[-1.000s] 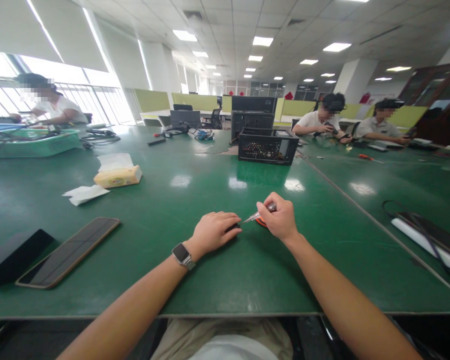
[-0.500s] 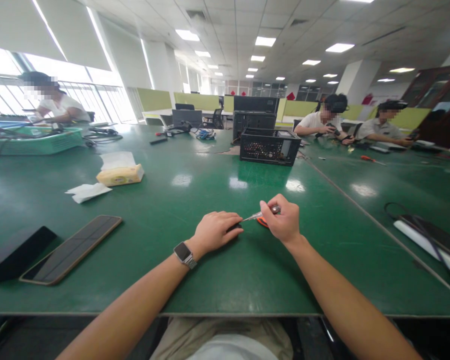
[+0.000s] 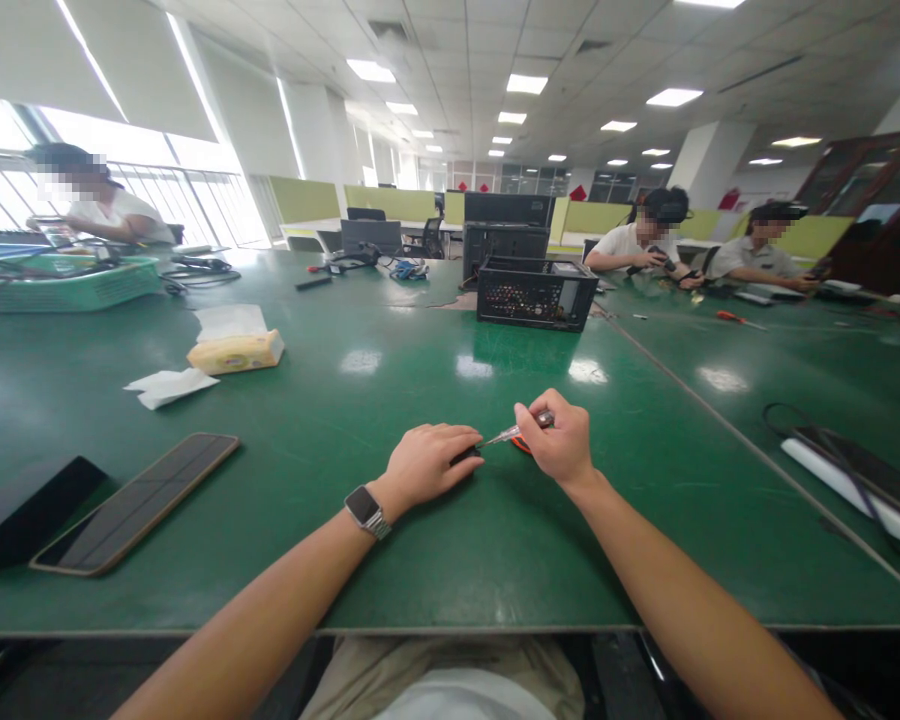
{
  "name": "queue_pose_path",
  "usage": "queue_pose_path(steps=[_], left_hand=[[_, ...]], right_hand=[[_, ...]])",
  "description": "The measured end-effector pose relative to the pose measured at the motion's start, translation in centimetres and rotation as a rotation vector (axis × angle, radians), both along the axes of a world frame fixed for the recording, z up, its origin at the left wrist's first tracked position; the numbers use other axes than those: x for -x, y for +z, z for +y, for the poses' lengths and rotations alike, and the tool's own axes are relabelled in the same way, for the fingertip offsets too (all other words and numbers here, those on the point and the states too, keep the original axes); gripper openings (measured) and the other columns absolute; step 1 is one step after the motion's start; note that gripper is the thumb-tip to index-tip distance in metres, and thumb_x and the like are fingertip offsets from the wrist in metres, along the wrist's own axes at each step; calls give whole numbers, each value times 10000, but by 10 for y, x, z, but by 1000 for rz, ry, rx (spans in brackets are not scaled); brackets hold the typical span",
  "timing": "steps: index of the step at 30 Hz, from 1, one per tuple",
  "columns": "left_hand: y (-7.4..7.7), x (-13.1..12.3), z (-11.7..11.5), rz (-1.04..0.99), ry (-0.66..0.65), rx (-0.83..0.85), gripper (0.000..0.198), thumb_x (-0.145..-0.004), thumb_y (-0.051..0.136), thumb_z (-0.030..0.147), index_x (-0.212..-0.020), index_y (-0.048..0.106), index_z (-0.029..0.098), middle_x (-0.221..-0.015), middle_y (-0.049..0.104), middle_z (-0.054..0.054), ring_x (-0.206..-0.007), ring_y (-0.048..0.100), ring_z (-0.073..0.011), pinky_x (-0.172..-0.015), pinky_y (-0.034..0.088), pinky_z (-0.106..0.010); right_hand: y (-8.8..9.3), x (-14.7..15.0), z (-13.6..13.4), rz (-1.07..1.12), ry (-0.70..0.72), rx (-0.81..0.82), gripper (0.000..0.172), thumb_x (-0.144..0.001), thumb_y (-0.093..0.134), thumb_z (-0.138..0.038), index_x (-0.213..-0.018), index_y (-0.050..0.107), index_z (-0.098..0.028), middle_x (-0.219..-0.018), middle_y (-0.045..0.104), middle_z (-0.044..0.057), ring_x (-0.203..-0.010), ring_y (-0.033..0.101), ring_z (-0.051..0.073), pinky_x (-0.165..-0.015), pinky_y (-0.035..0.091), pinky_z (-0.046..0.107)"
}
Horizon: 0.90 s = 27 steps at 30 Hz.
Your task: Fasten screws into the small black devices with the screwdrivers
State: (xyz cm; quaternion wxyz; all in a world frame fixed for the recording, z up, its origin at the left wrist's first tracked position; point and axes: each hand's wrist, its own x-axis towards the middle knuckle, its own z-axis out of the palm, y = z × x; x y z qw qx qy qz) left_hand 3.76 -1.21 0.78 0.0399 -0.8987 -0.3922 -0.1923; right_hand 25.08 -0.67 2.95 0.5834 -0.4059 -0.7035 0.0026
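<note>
On the green table [image 3: 420,590], my left hand [image 3: 429,462] is closed around a small dark object [image 3: 466,455], mostly hidden under its fingers. My right hand [image 3: 559,435] grips a screwdriver [image 3: 504,435] with a clear shaft or handle section, slanting down to the left. The screwdriver's tip meets or nearly meets the dark object beside my left fingertips; contact cannot be made out. An orange-red item [image 3: 521,444] lies on the table just behind the screwdriver, partly covered by my right hand.
Phones lie left [image 3: 139,505] and right [image 3: 870,470], with a black stand-like object [image 3: 34,510] far left. Tissues [image 3: 236,350], a green basket [image 3: 112,285], a black computer case [image 3: 536,295] and an orange screwdriver [image 3: 731,317] stand or lie farther back. Several people sit beyond.
The view has shifted slightly. My right hand and the screwdriver are a little closer to my left hand, which stays on the dark object.
</note>
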Motion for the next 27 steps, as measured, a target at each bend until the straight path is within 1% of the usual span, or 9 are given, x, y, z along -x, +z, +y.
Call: queue_pose_path(steps=[7, 12, 16, 20, 24, 27], left_hand=[[2, 0, -1, -29, 7, -8, 343, -933, 471, 457, -1178, 600, 253, -1204, 657, -15, -1036, 646, -191, -860, 515, -308], [2, 0, -1, -32, 8, -7, 349, -939, 457, 454, -1181, 598, 245, -1206, 654, -26, -1040, 641, -190, -871, 511, -305], [2, -1, -2, -27, 7, -8, 351, -942, 448, 456, -1185, 594, 248, -1208, 650, -28, -1029, 643, -187, -869, 509, -298], [3, -2, -3, -8, 6, -6, 341, -942, 453, 449, -1179, 593, 248, -1203, 651, -23, -1034, 637, -189, -857, 511, -300], [5, -2, -4, -4, 4, 4, 339, -943, 445, 450, -1174, 595, 252, -1202, 649, -17, -1030, 638, -194, -853, 514, -313], [5, -2, -4, -5, -1, 10, 340, -942, 445, 449, -1176, 593, 252, -1201, 649, -19, -1024, 640, -195, -846, 515, -309]], right_hand=[[-2, -1, 2, 48, -12, 26, 270, -815, 597, -300, -608, 451, -206, -456, 447, -73, -394, 395, 70, -444, 329, 197], [-3, -2, 4, 47, -29, 53, 282, -821, 587, -331, -608, 446, -212, -449, 452, -71, -393, 394, 76, -443, 329, 204], [-4, -2, 4, 16, 11, 77, 269, -825, 588, -340, -624, 466, -210, -461, 480, -63, -401, 425, 80, -456, 347, 204], [-6, 1, 2, -45, 70, 134, 261, -829, 584, -347, -634, 487, -204, -476, 517, -52, -419, 456, 84, -487, 365, 207], [-7, 2, 3, -22, 54, 188, 268, -821, 583, -361, -626, 492, -201, -476, 498, -55, -429, 445, 87, -495, 357, 210], [-7, -5, 11, 1, 58, 304, 285, -803, 593, -401, -625, 504, -197, -476, 464, -62, -438, 424, 90, -482, 340, 210]])
